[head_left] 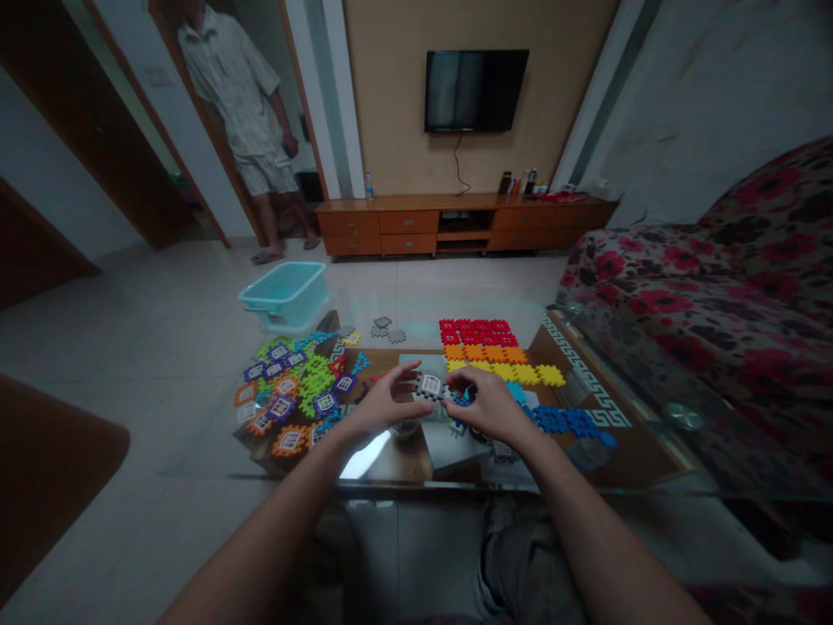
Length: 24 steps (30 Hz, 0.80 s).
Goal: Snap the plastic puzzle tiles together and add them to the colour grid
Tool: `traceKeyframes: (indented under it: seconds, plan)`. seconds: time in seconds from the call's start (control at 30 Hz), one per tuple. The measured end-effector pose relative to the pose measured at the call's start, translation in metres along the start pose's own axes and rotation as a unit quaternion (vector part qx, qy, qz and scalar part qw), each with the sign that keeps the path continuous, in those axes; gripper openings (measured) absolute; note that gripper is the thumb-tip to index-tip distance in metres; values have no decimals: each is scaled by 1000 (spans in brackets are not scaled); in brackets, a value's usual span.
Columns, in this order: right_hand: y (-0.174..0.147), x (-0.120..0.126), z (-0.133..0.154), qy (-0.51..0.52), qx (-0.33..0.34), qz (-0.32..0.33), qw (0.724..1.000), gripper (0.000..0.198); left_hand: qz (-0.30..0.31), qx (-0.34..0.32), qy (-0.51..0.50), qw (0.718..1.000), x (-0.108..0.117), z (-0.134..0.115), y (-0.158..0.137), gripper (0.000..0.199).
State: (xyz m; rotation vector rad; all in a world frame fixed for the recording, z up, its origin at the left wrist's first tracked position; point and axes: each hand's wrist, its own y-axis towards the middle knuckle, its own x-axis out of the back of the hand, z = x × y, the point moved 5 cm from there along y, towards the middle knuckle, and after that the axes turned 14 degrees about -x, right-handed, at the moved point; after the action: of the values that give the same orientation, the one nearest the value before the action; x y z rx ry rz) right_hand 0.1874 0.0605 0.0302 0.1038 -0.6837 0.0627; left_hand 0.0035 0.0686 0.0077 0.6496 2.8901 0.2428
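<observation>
The person is holding a grey tile [430,384] up over the glass table [390,488], in the gap between the two hands and nearly level with both. The right hand [485,404] is pinching its right edge between thumb and fingers. The left hand [389,398] is curving round the opposite edge, thumb below and fingers above — whether it is gripping the tile or only framing it, the view is not telling.

The tile is looking almost square, so no long axis is standing out; its pale window face is turning up toward the camera, and its toothed edges are pointing out to the sides. The line through the hands is running left to right across it, so each hand is meeting its own side.

A blue piece [463,396] is showing just beside the right fingers, partly hidden by them. The right hand is also lying nearer the sorted tiles: red [478,332], orange [485,354] and yellow [521,373] are spreading beyond it, dark blue [566,423] to its right. The left hand is lying nearer the mixed pile [316,378] — and loose grey tiles [383,323] are resting beyond both hands, slightly leftward.
</observation>
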Motion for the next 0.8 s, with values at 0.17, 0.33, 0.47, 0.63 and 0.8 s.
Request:
traceKeyframes:
  seconds: [0.17, 0.33, 0.47, 0.63, 0.8]
  plan:
    - [-2, 2, -9, -120, 18, 11, 993, 21, 67, -114, 356, 925, 21, -9, -4, 67]
    - [-2, -9, -11, -135, 31, 37, 990, 21, 147, -171, 483, 846, 15, -10, -9, 47]
    - [-3, -16, -12, -126, 39, 54, 990, 24, 174, -160, 518, 822, 11, -5, -9, 36]
    - [-5, -21, -12, -128, 45, 67, 988, 24, 189, -153, 534, 809, 10, 0, -9, 33]
    - [-6, -22, -8, -125, 50, 65, 989, 25, 192, -147, 541, 806, 12, 7, -8, 30]
